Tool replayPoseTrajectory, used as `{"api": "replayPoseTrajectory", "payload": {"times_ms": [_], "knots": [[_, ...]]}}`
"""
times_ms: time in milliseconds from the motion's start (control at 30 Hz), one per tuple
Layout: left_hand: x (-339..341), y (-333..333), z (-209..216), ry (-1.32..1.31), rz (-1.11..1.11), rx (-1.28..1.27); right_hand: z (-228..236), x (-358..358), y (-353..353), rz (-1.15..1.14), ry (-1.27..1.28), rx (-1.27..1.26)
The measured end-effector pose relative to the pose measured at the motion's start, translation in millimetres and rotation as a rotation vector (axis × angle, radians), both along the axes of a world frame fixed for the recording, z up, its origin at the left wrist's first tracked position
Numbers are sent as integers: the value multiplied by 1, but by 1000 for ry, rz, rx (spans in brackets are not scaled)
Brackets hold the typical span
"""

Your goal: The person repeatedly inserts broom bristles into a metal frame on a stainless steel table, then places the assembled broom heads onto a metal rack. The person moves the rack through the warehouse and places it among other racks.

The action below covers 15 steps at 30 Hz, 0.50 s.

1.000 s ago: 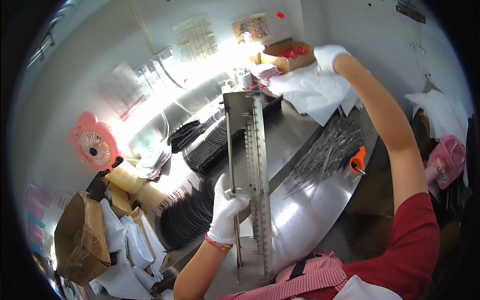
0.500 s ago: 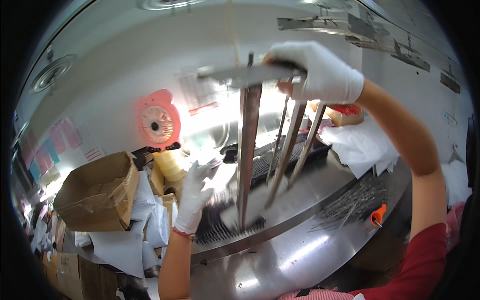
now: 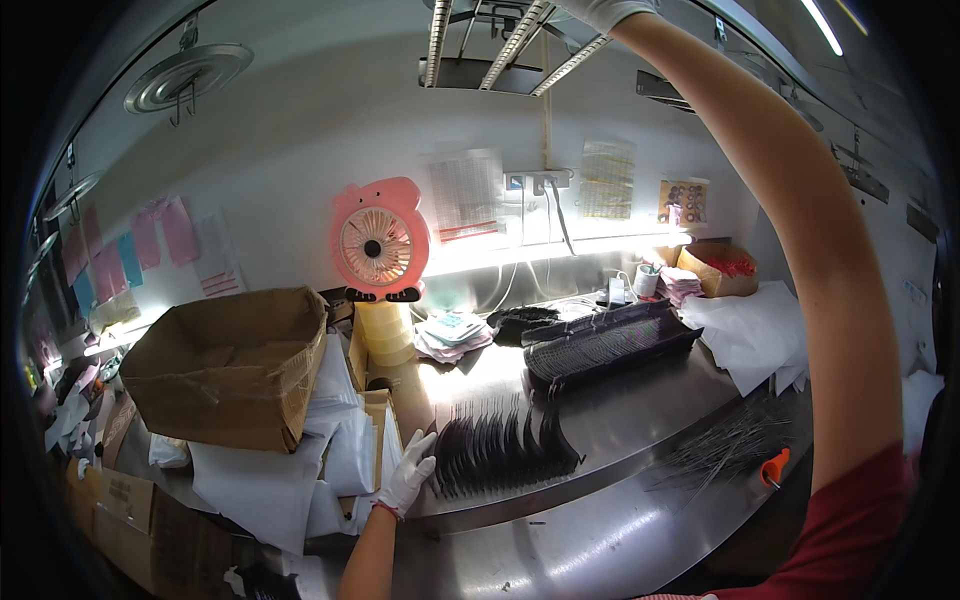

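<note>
My right hand (image 3: pixel 605 12), in a white glove, is raised to the top edge of the view, where its fingers are partly cut off. It is at a metal rack (image 3: pixel 512 50) with slotted bars, held high above the bench; the rack's upper part is out of view. My left hand (image 3: pixel 407 477), also gloved, lies low with its fingers apart. It rests beside the left end of a row of thin black curved strips (image 3: pixel 500 445), which look like headbands. A longer dark ridged stack (image 3: pixel 615 345) lies behind that row.
Left of the bench (image 3: pixel 640 415) stand an open cardboard box (image 3: pixel 225 370) and white sheets (image 3: pixel 255 490). A pink fan (image 3: pixel 380 240) sits on yellow tape rolls (image 3: pixel 387 335). Thin dark rods (image 3: pixel 725 440) and an orange-handled tool (image 3: pixel 774 467) lie at right. Round hangers (image 3: pixel 188 78) hang overhead.
My right hand has lifted the metal rack from above the bench to the top of the view. The left hand has moved down beside the black strips. My view has tilted upward.
</note>
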<state>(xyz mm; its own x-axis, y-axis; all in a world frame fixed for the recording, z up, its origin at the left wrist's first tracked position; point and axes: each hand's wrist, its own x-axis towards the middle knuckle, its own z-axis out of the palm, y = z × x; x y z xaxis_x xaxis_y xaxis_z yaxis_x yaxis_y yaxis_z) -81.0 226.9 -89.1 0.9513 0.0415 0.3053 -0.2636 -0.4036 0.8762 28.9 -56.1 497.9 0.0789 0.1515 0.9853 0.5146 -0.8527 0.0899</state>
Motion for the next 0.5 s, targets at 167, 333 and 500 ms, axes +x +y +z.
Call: {"api": "replayPoseTrajectory", "payload": {"times_ms": [167,333,500], "knots": [[-4,-9,9,79,-119,63,-12,36,29,2,-82,-41],[26,-49,12,-26,-283,263,-90,81,4,166,-759,-182],[29,-75,-8,-2,-218,381,-355,66,-83,468,720,-622]]}}
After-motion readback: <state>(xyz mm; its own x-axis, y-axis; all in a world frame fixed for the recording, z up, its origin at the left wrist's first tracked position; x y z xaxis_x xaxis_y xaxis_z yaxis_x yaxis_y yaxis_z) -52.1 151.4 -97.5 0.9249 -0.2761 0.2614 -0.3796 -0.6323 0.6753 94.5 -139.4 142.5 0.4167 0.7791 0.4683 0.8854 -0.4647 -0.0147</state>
